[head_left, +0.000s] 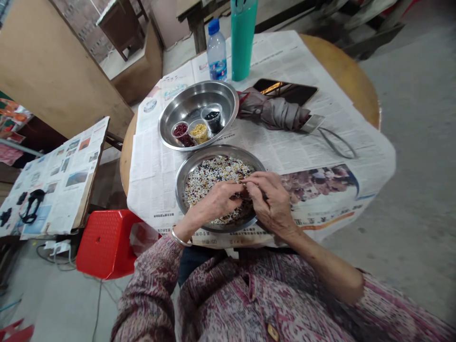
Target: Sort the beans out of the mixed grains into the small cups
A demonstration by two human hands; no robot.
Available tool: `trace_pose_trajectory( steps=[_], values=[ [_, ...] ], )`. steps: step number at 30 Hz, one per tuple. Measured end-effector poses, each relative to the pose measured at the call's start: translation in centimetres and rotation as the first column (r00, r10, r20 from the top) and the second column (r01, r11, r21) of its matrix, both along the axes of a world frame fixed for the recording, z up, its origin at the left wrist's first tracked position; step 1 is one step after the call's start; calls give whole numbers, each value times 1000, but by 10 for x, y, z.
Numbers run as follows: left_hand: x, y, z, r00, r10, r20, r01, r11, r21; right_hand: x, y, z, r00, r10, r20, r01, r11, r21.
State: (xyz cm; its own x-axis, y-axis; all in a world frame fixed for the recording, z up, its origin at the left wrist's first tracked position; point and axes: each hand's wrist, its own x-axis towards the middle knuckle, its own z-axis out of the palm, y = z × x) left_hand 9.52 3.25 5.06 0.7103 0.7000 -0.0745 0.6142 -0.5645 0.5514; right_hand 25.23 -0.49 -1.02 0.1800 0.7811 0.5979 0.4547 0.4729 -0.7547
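A round metal bowl (180, 187) near the table's front edge holds a mix of white, yellow, dark red and black grains and beans (213, 173). Over its right part, my left hand (219, 202) has thumb and fingers drawn together. My right hand (270, 202) meets it there, fingertips also pinched; whatever lies between them is too small or hidden to name. Just beyond stands a wider metal basin (174, 111) with three clear cups: dark red beans (181, 133), yellow beans (198, 132) and black beans (213, 118).
Newspaper (149, 166) covers the round table (359, 80). Behind the basin stand a water bottle (216, 52) and a teal tumbler (244, 42). A folded grey umbrella (278, 111) and a dark flat device (302, 92) lie to the right. A red stool (101, 242) is at lower left.
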Motion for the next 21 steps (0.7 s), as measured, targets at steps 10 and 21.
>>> trace_pose_trajectory(
  steps=[10,21],
  values=[
    [5,31,0,941,70,-332,59,930,362,0,-1,2,1000,-18,4,18,1000,-26],
    [-34,-19,24,879,322,-352,-201,919,339,0,0,1,1000,-16,15,16,1000,-12]
  ],
)
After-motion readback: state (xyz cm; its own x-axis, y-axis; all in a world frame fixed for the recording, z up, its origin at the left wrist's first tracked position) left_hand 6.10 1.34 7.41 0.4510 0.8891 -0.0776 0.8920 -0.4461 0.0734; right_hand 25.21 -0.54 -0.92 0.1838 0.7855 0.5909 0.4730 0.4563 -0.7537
